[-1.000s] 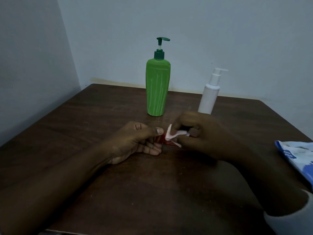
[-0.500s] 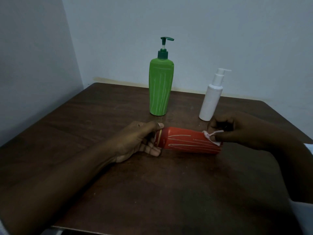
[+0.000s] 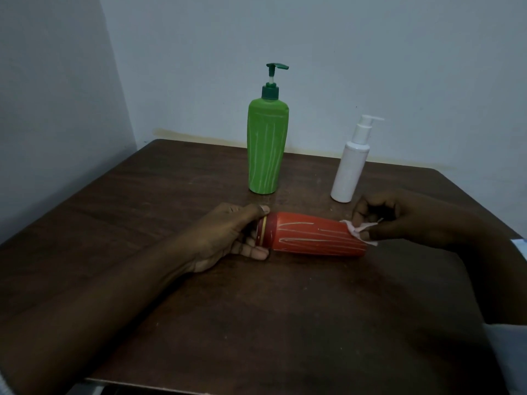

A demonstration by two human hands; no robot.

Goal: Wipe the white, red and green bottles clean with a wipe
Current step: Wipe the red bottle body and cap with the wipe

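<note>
The red bottle [image 3: 313, 238] lies on its side across the middle of the brown table [image 3: 142, 223], streaked with pale lines. My left hand [image 3: 228, 235] grips its cap end. At the bottle's base end my right hand [image 3: 405, 220] pinches a small white wipe [image 3: 360, 230] against it. Behind, the tall green pump bottle [image 3: 266, 146] stands upright, also streaked. The smaller white pump bottle [image 3: 350, 169] stands upright to its right, just beyond my right hand.
Walls close the table in at the back and the left. A pale packet edge [image 3: 520, 246] shows at the far right rim of the view. The table's near edge runs along the bottom.
My right hand has slid the wipe along the red bottle from near the cap to the base end, uncovering the bottle's body. My left hand has kept its hold on the cap end.
</note>
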